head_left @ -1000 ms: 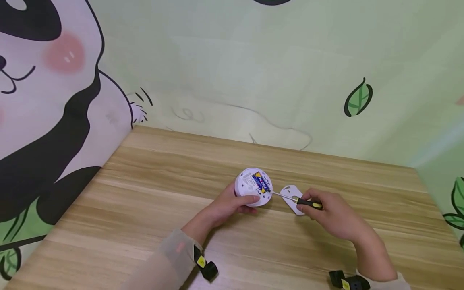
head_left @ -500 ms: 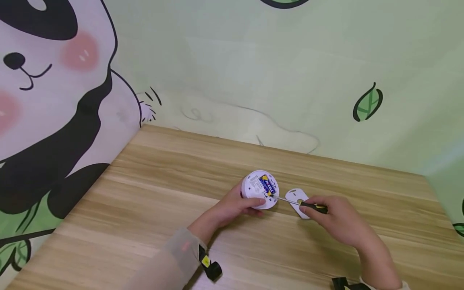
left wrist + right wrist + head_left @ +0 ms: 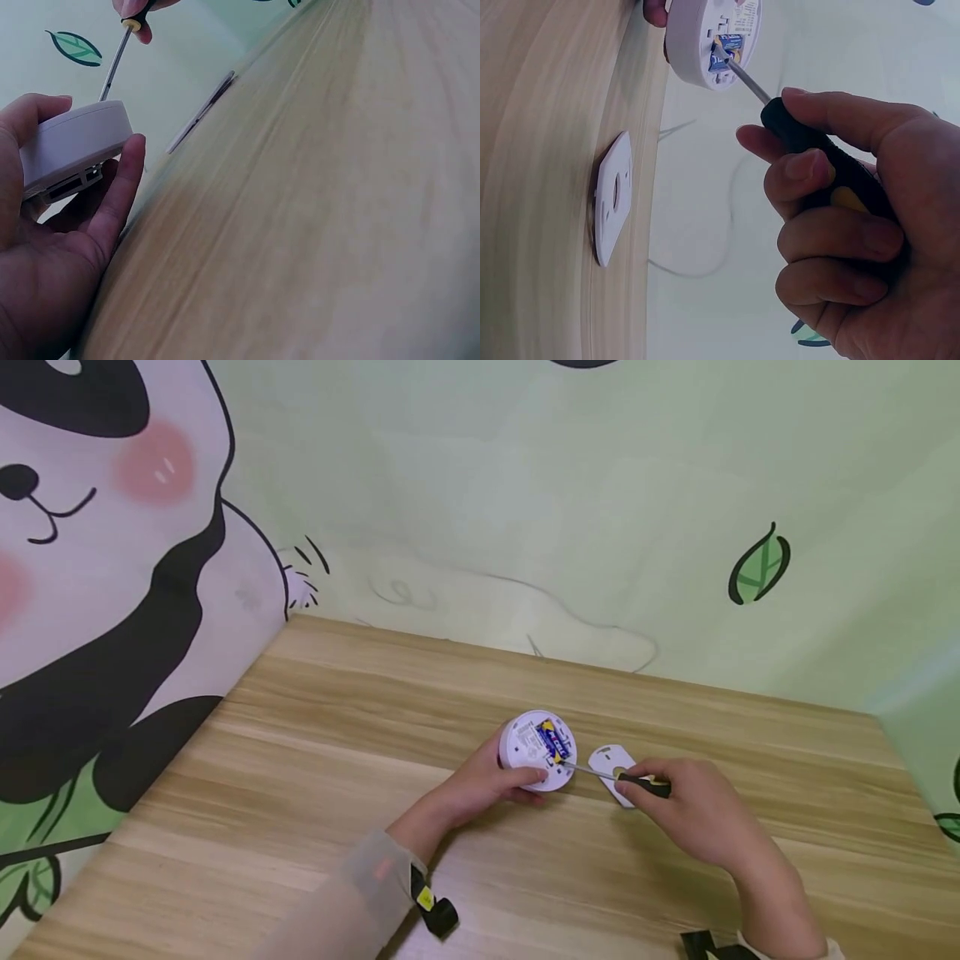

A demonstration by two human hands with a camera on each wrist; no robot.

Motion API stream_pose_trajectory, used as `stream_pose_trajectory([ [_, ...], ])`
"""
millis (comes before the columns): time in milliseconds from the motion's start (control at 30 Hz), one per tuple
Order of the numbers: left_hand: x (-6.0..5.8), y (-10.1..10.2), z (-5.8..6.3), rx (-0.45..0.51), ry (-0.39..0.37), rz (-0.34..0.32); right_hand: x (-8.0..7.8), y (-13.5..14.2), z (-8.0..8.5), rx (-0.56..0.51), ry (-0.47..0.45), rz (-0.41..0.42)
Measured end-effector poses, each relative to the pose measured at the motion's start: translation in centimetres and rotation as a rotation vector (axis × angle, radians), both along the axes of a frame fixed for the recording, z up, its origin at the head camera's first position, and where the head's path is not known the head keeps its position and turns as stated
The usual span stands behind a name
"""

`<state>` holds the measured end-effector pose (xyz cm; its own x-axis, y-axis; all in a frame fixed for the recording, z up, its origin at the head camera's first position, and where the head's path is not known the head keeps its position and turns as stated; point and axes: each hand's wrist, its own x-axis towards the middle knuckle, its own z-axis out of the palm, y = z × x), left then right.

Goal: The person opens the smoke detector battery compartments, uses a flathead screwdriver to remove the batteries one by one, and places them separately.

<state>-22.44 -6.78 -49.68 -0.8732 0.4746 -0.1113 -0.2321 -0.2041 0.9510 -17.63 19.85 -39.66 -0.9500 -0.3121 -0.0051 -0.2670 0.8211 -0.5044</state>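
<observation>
My left hand holds a round white battery-powered device, thumb across its face and fingers beneath. Blue-and-yellow batteries sit in an open compartment on the face turned up. In the left wrist view the device's casing appears side-on, raised off the table. With curled fingers, my right hand grips a screwdriver by its dark handle with yellow patches. Its metal shaft slants into the compartment, the tip right at one end of the batteries.
A flat white plate with a central hole lies on the wooden table, just right of the device and partly behind my right hand in the head view. Behind the table stands a pale green wall painted with a panda and leaves.
The screwdriver tip has shifted inward from near the device's right edge to the battery end. Its handle has turned a little, showing less yellow. The head view has swung slightly.
</observation>
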Motion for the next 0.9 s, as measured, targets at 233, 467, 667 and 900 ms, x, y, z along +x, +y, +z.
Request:
stream_pose_trajectory([
  [233,-0.03,-0.04,0.23,0.007,-0.014,-0.011,0.13,-0.08,0.23,0.016,-0.01,-0.021],
  [467,-0.05,-0.23,0.2,0.001,-0.037,0.001,0.24,-0.25,0.33,0.013,-0.017,-0.012],
  [667,-0.15,-0.21,0.24,0.0,-0.033,0.001,0.18,-0.29,0.39,0.031,-0.014,0.0],
  [900,-0.26,-0.01,-0.04,-0.001,-0.031,0.005,0.15,-0.15,0.27,0.041,-0.012,0.011],
])
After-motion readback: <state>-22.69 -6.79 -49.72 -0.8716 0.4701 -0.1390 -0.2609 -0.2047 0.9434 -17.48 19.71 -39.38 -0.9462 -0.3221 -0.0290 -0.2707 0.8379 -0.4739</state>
